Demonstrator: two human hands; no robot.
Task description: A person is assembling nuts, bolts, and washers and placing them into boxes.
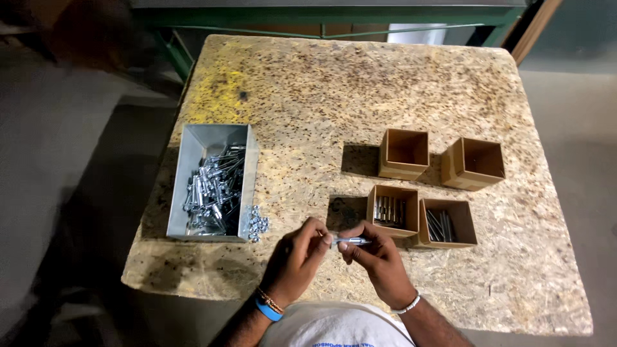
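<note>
Item: small metal bolt [350,241], pinched between left hand [297,258] and right hand [378,260] above board edge; dismantling step judged underway; next calls for sorting into cardboard boxes [393,210]

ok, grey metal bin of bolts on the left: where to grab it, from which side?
Grip the grey metal bin by its two long side walls, coming from above. The near end is heaped with bolts, loose nuts crowd its right near corner, so hold nearer the emptier far end.
</note>
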